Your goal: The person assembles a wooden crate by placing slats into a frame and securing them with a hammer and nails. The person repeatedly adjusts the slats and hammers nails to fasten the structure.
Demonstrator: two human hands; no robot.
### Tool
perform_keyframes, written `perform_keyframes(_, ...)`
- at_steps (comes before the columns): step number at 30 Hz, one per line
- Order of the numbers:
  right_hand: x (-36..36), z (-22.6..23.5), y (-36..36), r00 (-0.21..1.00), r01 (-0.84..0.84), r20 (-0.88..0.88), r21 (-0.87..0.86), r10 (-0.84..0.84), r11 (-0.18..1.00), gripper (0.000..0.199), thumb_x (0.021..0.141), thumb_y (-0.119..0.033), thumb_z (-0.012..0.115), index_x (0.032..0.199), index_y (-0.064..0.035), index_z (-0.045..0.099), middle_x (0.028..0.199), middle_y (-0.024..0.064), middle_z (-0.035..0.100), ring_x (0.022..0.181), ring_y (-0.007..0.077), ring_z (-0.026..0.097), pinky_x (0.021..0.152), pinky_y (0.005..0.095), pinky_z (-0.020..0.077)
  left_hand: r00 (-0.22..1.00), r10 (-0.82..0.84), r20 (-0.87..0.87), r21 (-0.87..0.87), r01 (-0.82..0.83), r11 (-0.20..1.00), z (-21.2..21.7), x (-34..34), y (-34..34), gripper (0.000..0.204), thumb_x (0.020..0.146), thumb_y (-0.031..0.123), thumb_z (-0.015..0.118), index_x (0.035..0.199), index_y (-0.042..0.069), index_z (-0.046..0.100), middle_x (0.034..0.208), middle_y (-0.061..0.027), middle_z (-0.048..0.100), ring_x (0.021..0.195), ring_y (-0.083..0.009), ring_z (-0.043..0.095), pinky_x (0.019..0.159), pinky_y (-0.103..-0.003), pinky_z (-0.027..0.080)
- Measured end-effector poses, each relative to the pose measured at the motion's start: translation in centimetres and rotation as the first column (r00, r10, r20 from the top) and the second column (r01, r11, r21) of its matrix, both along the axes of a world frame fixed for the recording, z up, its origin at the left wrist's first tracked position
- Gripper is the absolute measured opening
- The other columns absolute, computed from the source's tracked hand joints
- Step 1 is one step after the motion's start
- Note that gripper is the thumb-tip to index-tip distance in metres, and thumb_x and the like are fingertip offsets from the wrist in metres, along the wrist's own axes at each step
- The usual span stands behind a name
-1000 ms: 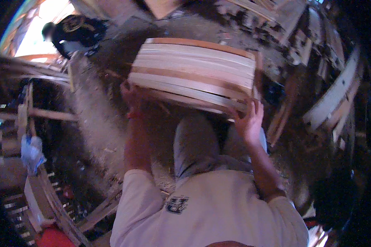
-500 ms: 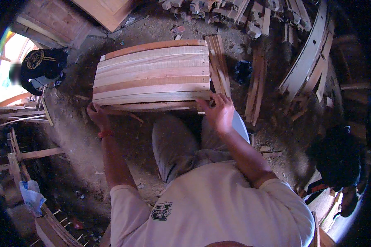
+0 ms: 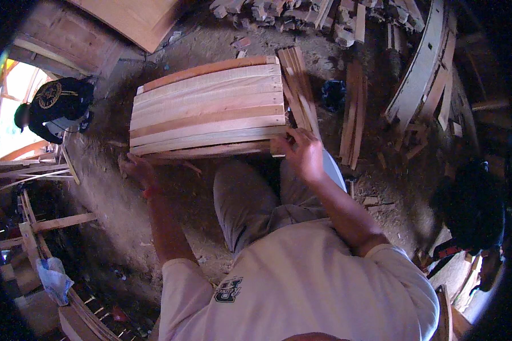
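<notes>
And here it is, right in front of me: the slatted panel point(image 3: 207, 105), just beyond the person's knees point(image 3: 242, 184), over the dirt floor point(image 3: 116, 196); what holds it up I can't see. 1 second ago a broad dark gap showed by its near edge, toward the right end; now it's down to a thin line, so the slats there seem to sit closer together, though the view has shifted as well. The panel looks steadier, too, its seams sharp after that blur.

The right hand point(image 3: 302, 152) is on the near right corner, thumb and fingers apparently pinching the end of the nearest slats. The left hand point(image 3: 139, 171) is just at the near left corner, fingers slightly bent; from here I can't tell whether it's gripping or merely touching.

Now the count! 2 hands, 1 panel, 1 orange strip point(image 3: 205, 73) along its far edge; the paler slats run too close to number surely. To the panel's right, 2 bundles on the floor: the near strips point(image 3: 299, 91) and, farther right, the dark strips point(image 3: 354, 113). Add 1 curved board point(image 3: 418, 65), 1 big sheet point(image 3: 133, 20), 1 plastic bag point(image 3: 56, 280), and 1 co-worker point(image 3: 60, 108) bending over, left.
</notes>
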State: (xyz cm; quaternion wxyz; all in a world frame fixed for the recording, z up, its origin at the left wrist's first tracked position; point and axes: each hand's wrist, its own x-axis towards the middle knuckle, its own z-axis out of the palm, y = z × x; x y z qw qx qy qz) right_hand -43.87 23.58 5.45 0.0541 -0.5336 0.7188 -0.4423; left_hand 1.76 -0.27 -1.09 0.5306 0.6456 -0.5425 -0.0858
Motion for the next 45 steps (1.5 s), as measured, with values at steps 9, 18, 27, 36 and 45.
perform_keyframes(9, -0.3, 0.2, 0.5, 1.0, 0.007, 0.012, 0.076, -0.008, 0.997, 0.037, 0.085, -0.027, 0.083, 0.106, 0.0011, 0.074, 0.097, 0.0218, 0.074, 0.091, 0.0411, 0.072, 0.082, 0.0483, 0.0569, 0.446, -0.777, 0.445, 0.24, 0.776, 0.583, 9.7, -25.5, 13.1, 0.053, 0.096, 0.015, 0.064, 0.146, 0.001, 0.051, 0.158, -0.0175, 0.043, 0.151, -0.0375, 0.033, 0.126, -0.054, 0.02)
perform_keyframes(18, -9.9, -6.6, 9.4, 0.985, 0.123, 0.078, 0.295, -0.152, 0.948, 0.033, 0.093, -0.028, 0.074, 0.114, -0.0018, 0.07, 0.102, 0.0219, 0.074, 0.094, 0.0386, 0.073, 0.08, 0.0461, 0.0571, 0.604, -0.732, 0.316, 0.127, 0.737, 0.664, 9.5, -26.3, 17.6, 0.034, 0.096, 0.011, 0.061, 0.129, 0.0, 0.061, 0.14, -0.019, 0.056, 0.136, -0.041, 0.048, 0.118, -0.055, 0.031)
perform_keyframes(27, -20.6, -20.0, 14.8, 0.866, 0.13, 0.311, 0.615, -0.391, 0.777, 0.026, 0.096, -0.025, 0.065, 0.11, -0.0036, 0.069, 0.093, 0.023, 0.073, 0.089, 0.0385, 0.074, 0.077, 0.0471, 0.0564, 0.645, -0.737, 0.203, 0.597, 0.515, 0.615, 1.6, -18.6, 27.6, 0.044, 0.097, 0.017, 0.062, 0.137, 0.001, 0.054, 0.144, -0.0226, 0.052, 0.137, -0.044, 0.046, 0.115, -0.052, 0.036)
perform_keyframes(36, -28.1, -23.6, -6.8, 0.984, 0.115, 0.065, 0.481, -0.165, 0.869, 0.026, 0.098, -0.023, 0.058, 0.116, -0.0081, 0.07, 0.104, 0.0241, 0.072, 0.099, 0.0438, 0.07, 0.083, 0.0514, 0.0569, 0.671, -0.655, 0.347, 0.677, 0.304, 0.67, -1.1, -18.5, 27.3, 0.05, 0.096, 0.023, 0.061, 0.142, 0.006, 0.055, 0.15, -0.0177, 0.052, 0.141, -0.0399, 0.045, 0.118, -0.053, 0.032)
perform_keyframes(45, -30.8, -26.4, -11.9, 0.942, 0.321, -0.159, 0.688, -0.296, 0.651, 0.031, 0.098, -0.023, 0.049, 0.113, -0.0079, 0.071, 0.108, 0.022, 0.073, 0.098, 0.0423, 0.071, 0.086, 0.0522, 0.0579, 0.717, -0.668, 0.2, 0.705, 0.368, 0.606, 1.7, -20.8, 24.8, 0.046, 0.094, 0.024, 0.059, 0.136, 0.006, 0.059, 0.144, -0.0163, 0.056, 0.134, -0.0392, 0.05, 0.114, -0.053, 0.033)
